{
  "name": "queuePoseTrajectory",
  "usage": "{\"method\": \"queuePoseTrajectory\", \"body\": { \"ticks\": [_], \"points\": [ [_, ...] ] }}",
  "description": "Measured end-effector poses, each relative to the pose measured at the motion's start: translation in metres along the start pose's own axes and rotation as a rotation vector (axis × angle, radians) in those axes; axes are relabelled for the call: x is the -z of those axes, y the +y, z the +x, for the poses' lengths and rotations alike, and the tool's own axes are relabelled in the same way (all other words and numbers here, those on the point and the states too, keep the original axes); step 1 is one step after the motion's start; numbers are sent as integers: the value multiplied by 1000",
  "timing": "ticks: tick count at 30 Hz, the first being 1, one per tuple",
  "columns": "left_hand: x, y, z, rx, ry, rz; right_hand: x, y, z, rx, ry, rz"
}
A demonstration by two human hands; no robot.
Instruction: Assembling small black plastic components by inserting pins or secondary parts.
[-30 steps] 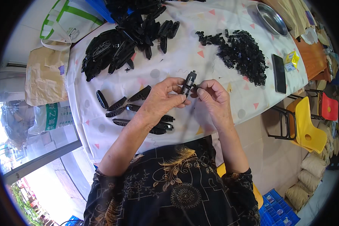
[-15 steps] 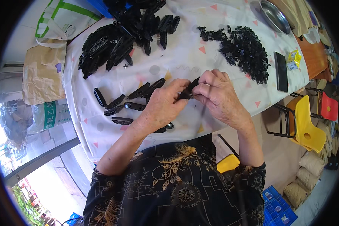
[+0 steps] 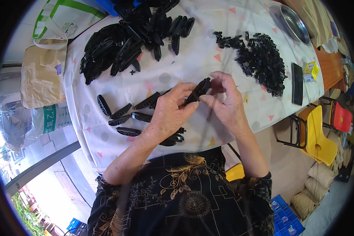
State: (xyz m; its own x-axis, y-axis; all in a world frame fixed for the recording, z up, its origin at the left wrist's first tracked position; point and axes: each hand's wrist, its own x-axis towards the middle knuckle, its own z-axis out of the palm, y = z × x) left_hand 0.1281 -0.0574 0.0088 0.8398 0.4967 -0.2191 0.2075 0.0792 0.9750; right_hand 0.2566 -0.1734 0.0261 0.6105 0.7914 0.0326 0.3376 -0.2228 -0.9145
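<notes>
A long, oval black plastic part (image 3: 198,90) is gripped between the thumb and fingers of my left hand (image 3: 171,112), tilted up over the table. Beside its right edge is my right hand (image 3: 229,106), its thumb and fingers spread apart; the thumb tip is close to the part, and whether it touches I cannot tell. Several similar black parts (image 3: 103,105) lie scattered around my left hand, some partly hidden under it. At the far left rises a large heap of these parts (image 3: 110,49). A pile of small black pieces (image 3: 261,59) spreads at the far right.
A patterned white cloth (image 3: 208,55) covers the table. On the right are a metal bowl (image 3: 295,24), a black phone-like slab (image 3: 297,83) and a small yellow box (image 3: 311,71). Yellow chairs (image 3: 318,133) stand right of the table. A brown paper bag (image 3: 43,76) is at the left.
My right hand's fingers have opened and drawn slightly away from the black part. More of the part shows now, still in my left hand. The whole view has shifted a little.
</notes>
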Motion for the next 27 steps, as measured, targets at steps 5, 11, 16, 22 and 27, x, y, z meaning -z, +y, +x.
{"method": "queuePoseTrajectory", "body": {
  "ticks": [5, 11, 16, 22, 27],
  "points": [
    [2, -1, 7, -54, 31, -29, -22, 20, 5, -264, -46, 777],
    [11, 9, 16, -26, -110, 128, -32, 20, 15, -243, -76, 797],
    [19, 12, 27, 2, -172, 42, -30, 9, 24, -259, -65, 659],
    [38, 18, 42, 78, -349, 150, -15, 28, 28, -181, -105, 662],
    [43, 35, 36, -121, -411, 550, 32, 32, 71, 245, 159, -547]
  ]
}}
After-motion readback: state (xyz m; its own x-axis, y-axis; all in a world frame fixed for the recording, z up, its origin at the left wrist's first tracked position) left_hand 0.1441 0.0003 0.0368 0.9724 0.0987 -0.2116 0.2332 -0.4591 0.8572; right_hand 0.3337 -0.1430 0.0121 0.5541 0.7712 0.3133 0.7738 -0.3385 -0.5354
